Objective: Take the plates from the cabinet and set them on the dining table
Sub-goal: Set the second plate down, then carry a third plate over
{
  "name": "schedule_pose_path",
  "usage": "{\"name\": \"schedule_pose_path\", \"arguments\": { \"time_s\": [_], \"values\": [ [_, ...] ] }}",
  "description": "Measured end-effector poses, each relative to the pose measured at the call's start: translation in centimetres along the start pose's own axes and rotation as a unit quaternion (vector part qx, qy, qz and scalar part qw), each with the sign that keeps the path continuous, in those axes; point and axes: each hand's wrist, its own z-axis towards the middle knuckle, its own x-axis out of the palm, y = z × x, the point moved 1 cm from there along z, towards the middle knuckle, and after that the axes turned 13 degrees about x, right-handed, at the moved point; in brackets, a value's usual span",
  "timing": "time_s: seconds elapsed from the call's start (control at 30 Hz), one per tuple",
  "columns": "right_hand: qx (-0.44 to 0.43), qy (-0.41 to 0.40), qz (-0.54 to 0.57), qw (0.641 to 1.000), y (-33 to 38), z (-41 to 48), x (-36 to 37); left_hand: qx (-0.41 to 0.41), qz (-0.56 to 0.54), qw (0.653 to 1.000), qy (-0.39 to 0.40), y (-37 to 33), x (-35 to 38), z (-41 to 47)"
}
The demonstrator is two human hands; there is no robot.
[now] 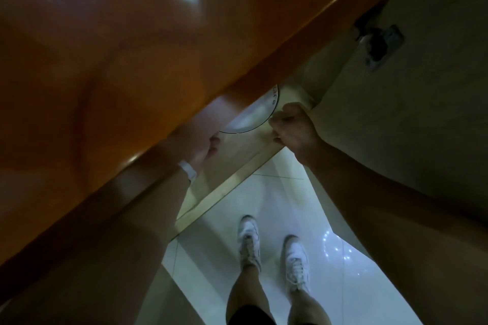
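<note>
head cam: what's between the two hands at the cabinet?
In the head view, the white plate sits between the left hand and the curled right hand, partly hidden by the orange cabinet door.

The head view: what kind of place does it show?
Probably a home kitchen or dining area: a low cabinet with a glossy orange door, a white plate inside it, and a shiny tiled floor.

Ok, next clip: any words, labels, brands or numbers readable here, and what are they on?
Round white plate with thin dark rim line: a few dark letters along the upper rim, possibly ending "are", too blurred and partly hidden by the glossy orange-brown cabinet door to read.
No other text is visible.
</note>
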Motion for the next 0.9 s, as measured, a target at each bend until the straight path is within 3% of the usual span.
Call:
{"name": "schedule_pose_path", "arguments": {
  "time_s": [0.13,0.27,0.57,0.9],
  "values": [
    [0.02,0.029,0.06,0.998,0.0,1.9,0.8,0.016,0.007,1.0,0.007,-0.5,1.0,1.5],
    [0.007,0.031,0.057,0.998,-0.1,3.3,1.5,0.015,0.014,1.0,-0.001,-0.2,1.3,2.3],
    [-0.016,0.052,0.073,0.996,0.4,4.0,2.1,0.097,-0.025,0.995,0.012,0.0,1.2,1.8],
    [-0.024,0.028,0.104,0.994,-4.0,0.6,0.7,0.051,-0.051,0.996,-0.047,1.6,2.7,-2.6]
  ]
}}
